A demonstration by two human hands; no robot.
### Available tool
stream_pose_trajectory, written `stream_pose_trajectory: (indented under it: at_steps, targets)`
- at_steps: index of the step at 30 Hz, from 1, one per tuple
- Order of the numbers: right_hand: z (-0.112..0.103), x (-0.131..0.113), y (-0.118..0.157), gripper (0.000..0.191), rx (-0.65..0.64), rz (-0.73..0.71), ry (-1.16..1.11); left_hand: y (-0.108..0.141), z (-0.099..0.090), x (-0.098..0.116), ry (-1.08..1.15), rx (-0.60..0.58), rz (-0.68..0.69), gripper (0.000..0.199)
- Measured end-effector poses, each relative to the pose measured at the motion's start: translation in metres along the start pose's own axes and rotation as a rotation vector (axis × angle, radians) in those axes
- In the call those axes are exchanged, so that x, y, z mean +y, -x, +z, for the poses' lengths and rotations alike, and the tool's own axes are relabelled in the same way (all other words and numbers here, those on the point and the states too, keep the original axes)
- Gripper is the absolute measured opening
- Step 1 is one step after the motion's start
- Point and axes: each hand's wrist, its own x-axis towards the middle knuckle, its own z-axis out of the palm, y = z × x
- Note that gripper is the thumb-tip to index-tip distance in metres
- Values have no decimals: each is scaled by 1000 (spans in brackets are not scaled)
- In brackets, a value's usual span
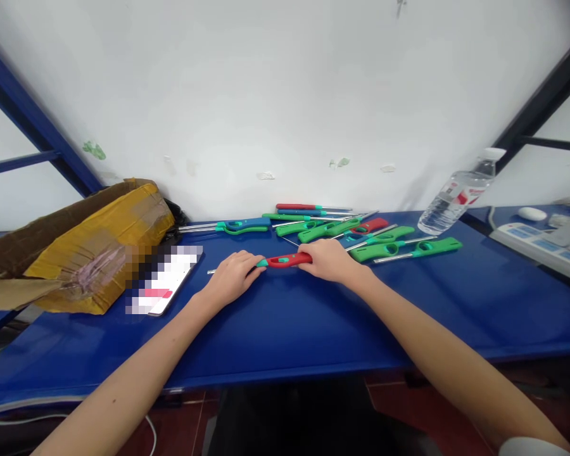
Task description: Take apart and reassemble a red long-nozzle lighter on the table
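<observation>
A red long-necked gas lighter (285, 260) with a teal collar and trigger lies sideways between my hands, just over the blue table. My left hand (235, 273) is closed around its collar and metal neck, and the neck's tip sticks out to the left. The red handle's right end is gripped by my right hand (330, 258), which covers it. Behind my right hand lies a loose heap of similar lighters, mostly green (380, 251), with a red one (373, 226) among them. Left of the heap, a blue lighter (247, 224) rests against a green one, necks pointing left.
An open cardboard box (99, 247) with yellow tape stands at the left, beside a phone (173, 278) with a lit screen. A water bottle (456, 196) leans at the back right. A power strip (541, 247) lies at the far right of the blue table (275, 342).
</observation>
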Motion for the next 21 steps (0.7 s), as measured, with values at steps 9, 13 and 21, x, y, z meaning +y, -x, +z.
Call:
stream_pose_trajectory:
  at_steps: [9,13,21]
  targets:
    - [2,-9,1,33,6,-22,-45,2,3,-1,-6,34,36,29]
    - [1,-6,2,31,46,-90,-147,1,3,1,3,24,-13,27]
    - [4,-6,1,32,41,-163,-193,0,4,1,93,56,50,37]
